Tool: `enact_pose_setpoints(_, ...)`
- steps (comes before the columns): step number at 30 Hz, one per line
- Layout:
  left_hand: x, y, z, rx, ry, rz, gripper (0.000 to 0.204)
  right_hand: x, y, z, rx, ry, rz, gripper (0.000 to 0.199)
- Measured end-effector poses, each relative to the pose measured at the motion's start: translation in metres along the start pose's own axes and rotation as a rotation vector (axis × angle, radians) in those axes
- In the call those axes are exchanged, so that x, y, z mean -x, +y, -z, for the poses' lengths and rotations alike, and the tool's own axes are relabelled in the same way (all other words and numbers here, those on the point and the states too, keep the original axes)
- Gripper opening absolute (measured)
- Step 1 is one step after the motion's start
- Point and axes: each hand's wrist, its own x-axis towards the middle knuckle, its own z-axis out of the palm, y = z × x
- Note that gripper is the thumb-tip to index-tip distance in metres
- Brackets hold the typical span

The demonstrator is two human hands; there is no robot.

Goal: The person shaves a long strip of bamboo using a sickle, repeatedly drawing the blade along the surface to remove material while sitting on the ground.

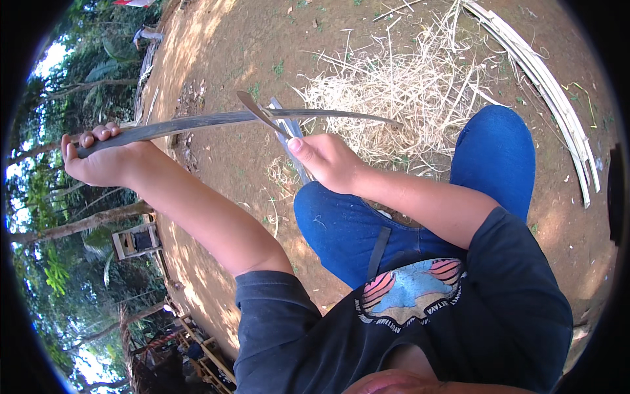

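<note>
My left hand [108, 157] is raised at the far left, its fingers wrapped round the thick end of a long, dark bamboo-like strip [190, 124]. This strip arches rightward, and its thin tip lies over the pile of shavings. Above my bent knee, my right hand [333, 164] is closed on a knife [254, 107] with a narrow, brownish, slightly curved blade, which crosses the strip near its middle. My right thumb presses close to the blade; the handle is hidden by the hand. A flat grey bar [300, 169] slants beneath the crossing, down to my knee.
Pale curled shavings [374, 85] lie heaped on the brown earth ahead of my knees. A bundle of long, pale split strips [541, 82] curves along the right side. Trees, a small wooden frame [136, 240] and a distant person [147, 34] show at left.
</note>
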Motion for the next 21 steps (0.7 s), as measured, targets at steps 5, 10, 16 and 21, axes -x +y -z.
enact_pose_setpoints(5,0.002,0.005,0.005,0.016,-0.031,0.009,0.017,0.011,-0.04,-0.017,-0.074,-0.112,0.033,0.07)
enact_pose_setpoints(10,0.006,0.006,-0.005,-0.028,-0.029,-0.01,0.018,0.006,-0.018,-0.012,0.0,-0.086,0.073,0.07)
enact_pose_setpoints(16,0.001,0.005,0.004,0.0,-0.056,0.024,0.018,0.007,-0.034,-0.016,-0.067,-0.08,0.104,0.076)
enact_pose_setpoints(21,0.005,0.007,-0.008,-0.037,-0.026,0.004,0.017,0.002,0.028,-0.001,0.025,0.118,0.057,0.076)
